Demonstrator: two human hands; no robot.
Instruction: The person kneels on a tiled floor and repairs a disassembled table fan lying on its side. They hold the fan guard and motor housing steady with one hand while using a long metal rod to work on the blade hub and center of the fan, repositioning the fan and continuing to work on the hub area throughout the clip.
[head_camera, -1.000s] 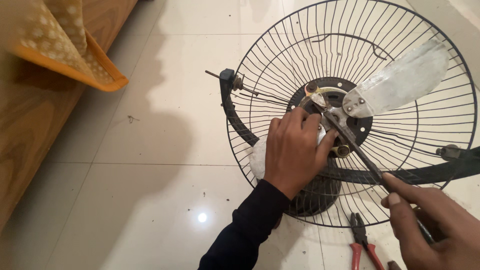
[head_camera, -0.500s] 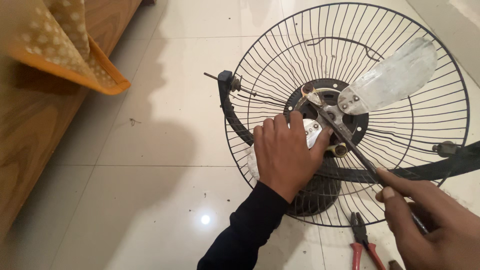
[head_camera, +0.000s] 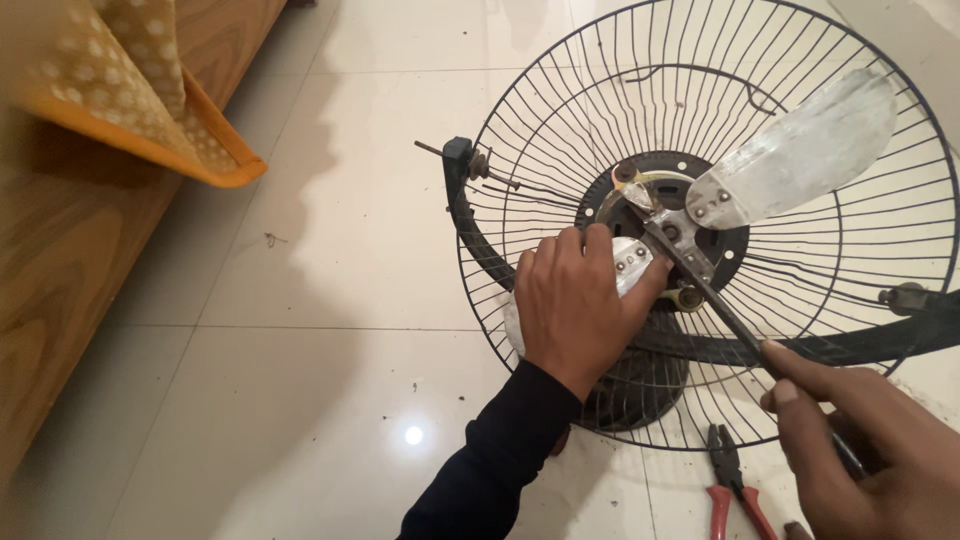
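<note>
White tiled floor (head_camera: 330, 270) carried a wire fan guard (head_camera: 700, 130). Left hand (head_camera: 575, 305) had fingers curled over a metal blade (head_camera: 625, 270); right hand (head_camera: 865, 445) gripped a screwdriver (head_camera: 715, 300) at the hub, red pliers (head_camera: 730, 485) nearby.

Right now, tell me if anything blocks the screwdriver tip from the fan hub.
Nothing visible does. The right hand holds the screwdriver, whose shaft runs clear over the wire guard to the hub. The left hand grips the lower blade beside the shaft, not across it.
</note>
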